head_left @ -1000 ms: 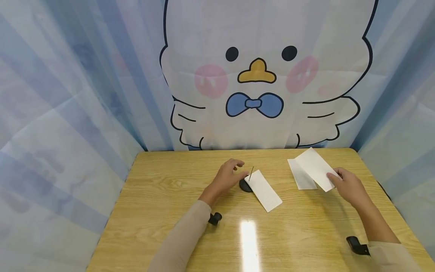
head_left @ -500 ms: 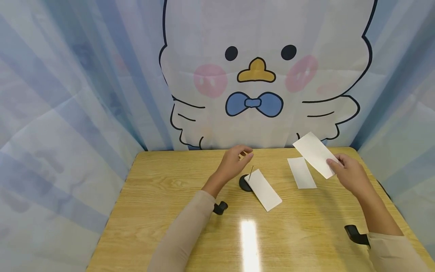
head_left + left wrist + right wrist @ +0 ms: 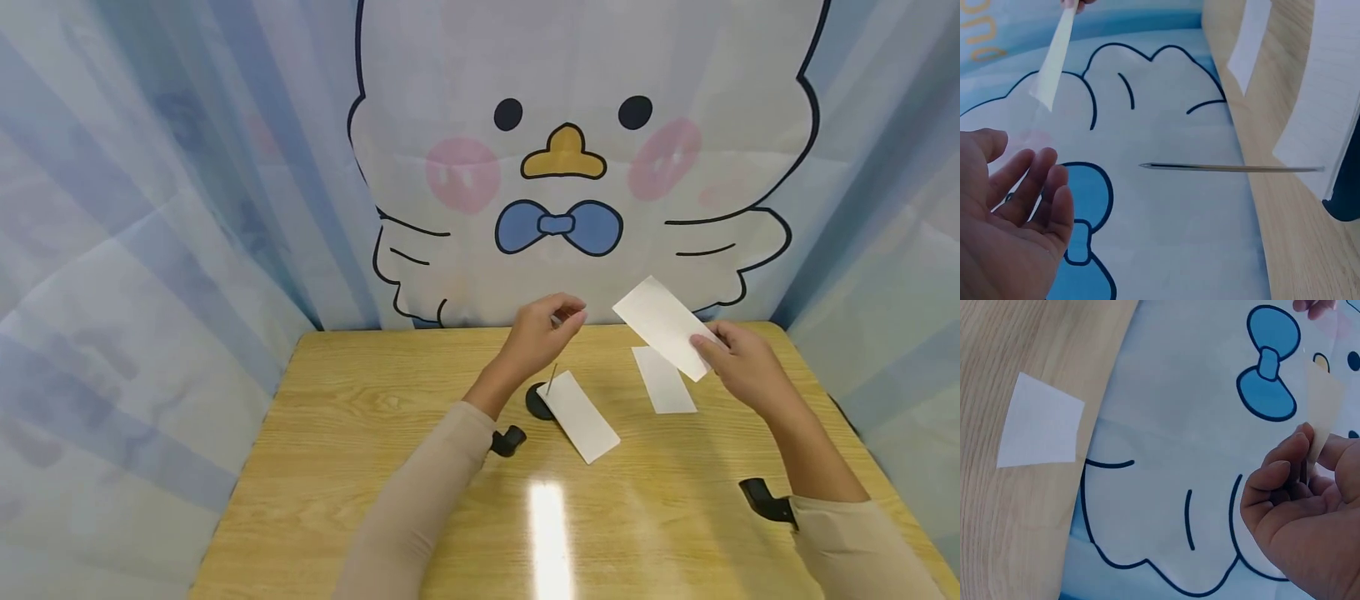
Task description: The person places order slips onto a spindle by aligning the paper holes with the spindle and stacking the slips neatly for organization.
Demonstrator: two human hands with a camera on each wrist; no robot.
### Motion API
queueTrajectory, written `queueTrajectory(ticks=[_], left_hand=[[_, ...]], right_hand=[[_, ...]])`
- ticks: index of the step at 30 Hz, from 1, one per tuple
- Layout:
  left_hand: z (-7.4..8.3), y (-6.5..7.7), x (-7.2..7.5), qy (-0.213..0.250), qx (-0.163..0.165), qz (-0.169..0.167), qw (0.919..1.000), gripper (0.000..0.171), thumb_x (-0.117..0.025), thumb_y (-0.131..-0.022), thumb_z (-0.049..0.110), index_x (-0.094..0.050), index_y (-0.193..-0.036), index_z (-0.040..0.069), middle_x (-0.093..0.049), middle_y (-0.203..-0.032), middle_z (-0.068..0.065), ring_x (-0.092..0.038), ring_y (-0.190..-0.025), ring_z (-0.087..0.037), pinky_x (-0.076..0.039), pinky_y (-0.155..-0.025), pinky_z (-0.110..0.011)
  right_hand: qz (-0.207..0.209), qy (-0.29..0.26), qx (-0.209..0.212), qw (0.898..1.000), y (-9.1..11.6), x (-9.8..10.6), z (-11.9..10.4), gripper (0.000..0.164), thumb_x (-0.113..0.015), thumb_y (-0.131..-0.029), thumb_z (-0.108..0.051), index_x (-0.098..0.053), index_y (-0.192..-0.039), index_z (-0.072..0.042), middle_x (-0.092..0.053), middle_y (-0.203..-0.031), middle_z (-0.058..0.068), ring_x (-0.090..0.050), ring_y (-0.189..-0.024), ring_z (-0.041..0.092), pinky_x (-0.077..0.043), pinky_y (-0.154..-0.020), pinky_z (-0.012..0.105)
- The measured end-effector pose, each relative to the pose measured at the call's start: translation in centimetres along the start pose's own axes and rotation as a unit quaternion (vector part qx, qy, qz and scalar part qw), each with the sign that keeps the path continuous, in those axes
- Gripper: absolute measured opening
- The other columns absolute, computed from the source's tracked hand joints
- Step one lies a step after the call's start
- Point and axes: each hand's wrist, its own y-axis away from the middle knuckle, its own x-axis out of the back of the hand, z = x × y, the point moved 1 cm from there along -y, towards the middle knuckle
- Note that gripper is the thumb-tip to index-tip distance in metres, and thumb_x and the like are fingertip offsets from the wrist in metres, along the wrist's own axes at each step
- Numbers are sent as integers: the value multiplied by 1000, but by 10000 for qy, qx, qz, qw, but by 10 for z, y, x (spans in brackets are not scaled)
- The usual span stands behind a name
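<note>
My right hand (image 3: 746, 367) pinches a white paper slip (image 3: 663, 325) near one end, raised above the far right of the table; in the right wrist view the slip (image 3: 1324, 403) shows nearly edge-on. My left hand (image 3: 542, 337) is in the air with loosely bent fingers and nothing in them, apart from the slip. Below it stands a paper spike, its thin pointed metal rod (image 3: 1229, 167) rising from a round black base (image 3: 537, 402). White paper slips (image 3: 581, 421) are impaled on the rod and lie slanted over the base. Another white slip (image 3: 666, 382) lies flat on the table.
The wooden table (image 3: 360, 467) reaches back to a hanging curtain (image 3: 465, 275) with a cartoon bird print. A black wrist mount (image 3: 508, 441) sticks out from the left sleeve, another mount (image 3: 765, 502) from the right sleeve.
My right hand has lifted the slip off the table, away from the one left lying, and moved it leftward. My left hand has risen and shifted right, past the spike.
</note>
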Motion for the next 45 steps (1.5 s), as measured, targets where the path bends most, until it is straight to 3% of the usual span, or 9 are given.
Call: queueTrajectory(ticks=[9, 14, 19, 34, 45], left_hand=[[5, -9, -3, 265, 165, 196, 9993, 24, -62, -105, 19, -71, -122, 5, -74, -105, -6, -66, -90, -11, -54, -80, -18], [7, -10, -1, 384, 299, 288, 9984, 24, -64, -104, 18, -71, -123, 5, -74, -102, -5, -65, -89, -12, -54, -79, -18], [6, -9, 1, 410, 434, 292, 9978, 21, -66, -102, 14, -72, -121, 6, -72, -96, -4, -63, -84, -13, -53, -75, -20], [-8, 3, 8, 305, 702, -205, 9969, 23, -62, -104, 12, -71, -124, 5, -69, -96, -6, -59, -81, -16, -50, -70, -22], [-15, 10, 10, 177, 897, -516, 9945, 22, -65, -103, 12, -73, -121, 4, -69, -94, -5, -59, -81, -15, -49, -69, -22]], right_hand=[[-338, -248, 226, 9989, -6, -5, -24, 46, -46, -110, -43, -58, -116, 0, -45, -75, 7, -34, -52, 16, -36, -49, 34], [-357, -194, 367, 9985, -8, -9, -37, 39, -47, -111, -38, -59, -108, -1, -48, -79, 8, -39, -60, 16, -37, -54, 32], [-473, -133, 361, 9981, -11, -16, -45, 39, -47, -111, -37, -60, -111, -1, -54, -85, 11, -47, -73, 20, -40, -63, 31], [-718, -325, 364, 9962, -7, -46, -40, 27, -56, -109, -23, -61, -116, 3, -62, -91, 12, -52, -77, 21, -45, -62, 28], [-1009, -464, 264, 9935, -3, -58, -36, 27, -59, -107, -24, -64, -113, 2, -65, -88, 9, -54, -75, 19, -44, -60, 27]])
